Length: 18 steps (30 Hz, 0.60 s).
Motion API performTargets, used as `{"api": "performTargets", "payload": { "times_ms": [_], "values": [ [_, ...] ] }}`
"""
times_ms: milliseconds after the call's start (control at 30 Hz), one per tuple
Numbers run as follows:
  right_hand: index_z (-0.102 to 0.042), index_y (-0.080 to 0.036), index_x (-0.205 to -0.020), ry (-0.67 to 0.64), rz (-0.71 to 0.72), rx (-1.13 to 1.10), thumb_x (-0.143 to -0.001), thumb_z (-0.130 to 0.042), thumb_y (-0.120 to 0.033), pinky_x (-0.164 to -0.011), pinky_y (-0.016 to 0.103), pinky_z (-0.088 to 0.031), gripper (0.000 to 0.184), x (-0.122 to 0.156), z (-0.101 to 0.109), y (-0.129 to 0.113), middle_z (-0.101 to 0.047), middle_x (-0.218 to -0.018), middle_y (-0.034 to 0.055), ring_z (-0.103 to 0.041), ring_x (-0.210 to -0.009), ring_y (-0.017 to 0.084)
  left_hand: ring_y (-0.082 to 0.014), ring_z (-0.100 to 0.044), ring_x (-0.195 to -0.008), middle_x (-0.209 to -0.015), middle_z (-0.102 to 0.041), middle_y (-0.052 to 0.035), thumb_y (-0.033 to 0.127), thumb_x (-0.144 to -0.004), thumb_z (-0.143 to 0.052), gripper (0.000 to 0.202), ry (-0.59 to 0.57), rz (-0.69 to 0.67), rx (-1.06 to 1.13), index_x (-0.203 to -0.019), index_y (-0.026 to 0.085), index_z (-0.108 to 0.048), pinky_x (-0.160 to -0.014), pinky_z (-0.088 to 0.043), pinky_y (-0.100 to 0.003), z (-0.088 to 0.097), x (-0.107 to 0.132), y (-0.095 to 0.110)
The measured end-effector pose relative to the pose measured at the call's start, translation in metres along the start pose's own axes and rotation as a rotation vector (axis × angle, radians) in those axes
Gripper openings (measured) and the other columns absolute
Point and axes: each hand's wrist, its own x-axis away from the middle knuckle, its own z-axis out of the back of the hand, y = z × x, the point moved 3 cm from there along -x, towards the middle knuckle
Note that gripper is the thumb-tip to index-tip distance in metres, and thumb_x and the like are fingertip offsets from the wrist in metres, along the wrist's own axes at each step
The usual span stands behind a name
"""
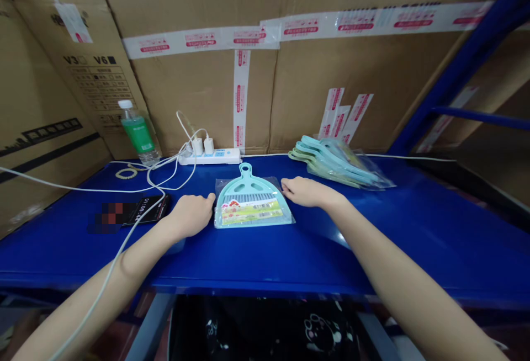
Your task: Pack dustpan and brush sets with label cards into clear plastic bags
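Centrally, bagged blue dustpan (251, 190), left hand (191, 215) and right hand (305, 191) at its sides, fingers curled, grip unclear.

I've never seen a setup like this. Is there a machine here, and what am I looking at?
No machine is doing the work: these are a person's own bare hands. The single picture comes from a camera worn on their head, looking forward and down.

On the blue table, a light-blue dustpan with a brush lies in clear wrap. The left hand and right hand are at its two sides; whether the fingers grip the wrap is hard to tell.

Behind are a pile of similar wrapped items, a power strip and a bottle.
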Motion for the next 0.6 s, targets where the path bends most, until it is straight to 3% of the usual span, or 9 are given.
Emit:
{"api": "performTargets", "payload": {
  "times_ms": [367, 600],
  "values": [
    [-0.058, -0.017, -0.095, 0.082, 0.032, -0.053, -0.090, -0.036, -0.017, -0.058, 0.026, -0.033, 0.022, -0.0007, 0.0011, 0.0010, -0.067, -0.090, 0.0097, -0.061, -0.077, 0.020, -0.0325, -0.067, -0.086, -0.086, -0.069, -0.0178, 0.015, -0.090, -0.025, 0.033, -0.012, 0.000, 0.009, -0.111, 0.008, -0.049, -0.071, -0.049, -0.042, 0.0010, 0.0007, -0.0001],
    [-0.059, -0.017, -0.092, 0.067, 0.019, -0.036, -0.090, -0.035, -0.017, -0.058, 0.027, -0.033, 0.024, 0.0011, 0.0032, 0.0021, -0.066, -0.089, 0.0100, -0.061, -0.078, 0.020, -0.0305, -0.067, -0.085, -0.086, -0.069, -0.0173, 0.015, -0.089, -0.026, 0.033, 0.011, 0.003, 0.010, -0.113, 0.010, -0.049, -0.071, -0.049, -0.040, 0.0012, 0.0024, 0.0004]
  ]
}}
